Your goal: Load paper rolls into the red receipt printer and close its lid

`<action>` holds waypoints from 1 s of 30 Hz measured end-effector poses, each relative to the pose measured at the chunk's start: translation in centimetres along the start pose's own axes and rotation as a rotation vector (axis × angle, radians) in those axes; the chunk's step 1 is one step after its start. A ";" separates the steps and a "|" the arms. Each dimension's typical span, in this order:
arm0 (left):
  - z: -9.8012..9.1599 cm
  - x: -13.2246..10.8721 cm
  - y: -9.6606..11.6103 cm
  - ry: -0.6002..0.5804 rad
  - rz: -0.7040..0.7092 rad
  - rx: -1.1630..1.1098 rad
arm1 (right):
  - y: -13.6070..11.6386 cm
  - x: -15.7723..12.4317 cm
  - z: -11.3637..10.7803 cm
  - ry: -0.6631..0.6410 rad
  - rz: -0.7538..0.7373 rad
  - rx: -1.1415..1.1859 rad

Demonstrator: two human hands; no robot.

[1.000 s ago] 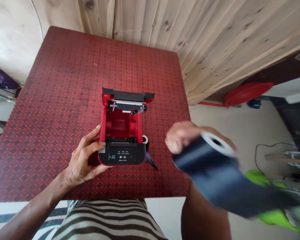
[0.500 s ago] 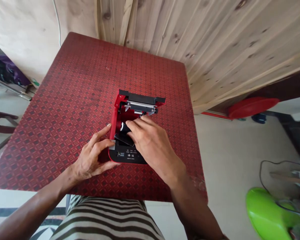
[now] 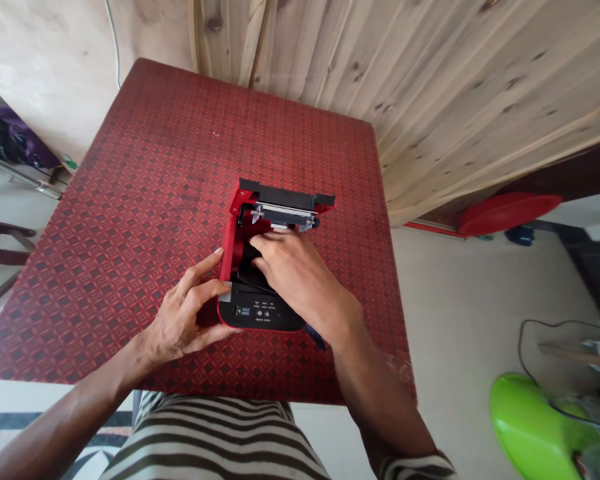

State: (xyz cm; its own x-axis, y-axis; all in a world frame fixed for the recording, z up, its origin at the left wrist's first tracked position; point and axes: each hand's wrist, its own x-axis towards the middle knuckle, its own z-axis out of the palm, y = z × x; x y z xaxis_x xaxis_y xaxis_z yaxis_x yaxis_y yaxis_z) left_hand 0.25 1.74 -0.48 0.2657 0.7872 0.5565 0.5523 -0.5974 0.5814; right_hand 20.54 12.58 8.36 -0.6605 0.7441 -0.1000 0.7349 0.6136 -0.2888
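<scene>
Red printer [image 3: 261, 321] on the counter [image 3: 180, 167], lid up. My left hand [image 3: 180, 317], fingers part-spread, clamps its left front corner. My right hand [image 3: 300, 277] curls inside at the black roll [image 3: 253, 275]; fingertips hidden, can't tell grip.

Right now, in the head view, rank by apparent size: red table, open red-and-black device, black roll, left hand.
1. Red table
2. Open red-and-black device
3. Left hand
4. Black roll, visible part only; the right hand hides some
</scene>
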 end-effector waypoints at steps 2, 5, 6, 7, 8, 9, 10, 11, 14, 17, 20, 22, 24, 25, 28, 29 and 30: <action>0.0 -0.2 0.0 -0.011 -0.020 0.001 | 0.0 -0.9 -0.7 0.074 -0.045 0.110; -0.1 -0.3 0.0 -0.012 -0.029 0.001 | -0.1 -2.6 -1.6 0.124 -0.135 0.290; -0.1 -0.2 0.1 -0.009 -0.027 0.001 | -0.2 -3.1 -1.7 0.111 -0.154 0.320; -0.1 -0.2 0.1 -0.005 -0.021 0.001 | -0.3 -3.6 -1.7 0.087 -0.167 0.334; -0.1 -0.1 0.1 -0.001 -0.016 0.000 | -0.4 -3.9 -1.6 0.067 -0.173 0.337; 0.0 0.0 0.0 0.002 -0.011 0.001 | -0.5 -4.2 -1.4 0.060 -0.175 0.338; 0.0 0.1 0.0 0.003 -0.008 0.004 | -0.6 -4.3 -1.1 0.066 -0.180 0.343; 0.0 0.1 0.0 0.004 -0.007 0.009 | -0.7 -4.4 -0.9 0.084 -0.184 0.356; -0.2 0.0 -0.1 -0.004 0.004 0.015 | -0.6 -4.4 -0.3 0.166 -0.177 0.419; -1.0 0.0 0.1 -0.011 -0.027 -0.038 | -0.2 -4.3 0.0 0.214 -0.175 0.484; -2.5 1.4 0.5 0.022 -0.086 -0.081 | -0.2 -4.6 0.3 0.274 -0.192 0.491; -3.5 3.5 0.5 0.033 -0.095 -0.027 | -0.8 -4.9 0.5 0.332 -0.197 0.413; -4.0 6.2 -0.1 0.027 -0.100 0.016 | -1.6 -5.4 0.8 0.402 -0.170 0.280; -4.0 7.6 -0.6 0.039 -0.077 0.031 | -2.1 -5.7 0.9 0.439 -0.150 0.213; -3.5 10.8 -2.0 -0.020 -0.069 -0.020 | -3.3 -6.6 1.4 0.515 -0.125 0.083; -3.3 11.3 -2.2 -0.040 -0.083 -0.060 | -3.6 -6.8 1.6 0.532 -0.131 0.059; -3.1 11.5 -2.3 -0.047 -0.088 -0.095 | -3.8 -7.0 1.8 0.550 -0.142 0.038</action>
State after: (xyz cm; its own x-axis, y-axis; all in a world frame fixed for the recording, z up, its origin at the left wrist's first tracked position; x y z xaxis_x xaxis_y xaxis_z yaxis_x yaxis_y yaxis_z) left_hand -0.35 11.72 6.44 0.2576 0.8425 0.4731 0.4989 -0.5353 0.6816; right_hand 22.12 4.59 8.44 -0.5678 0.6895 0.4497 0.6321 0.7151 -0.2984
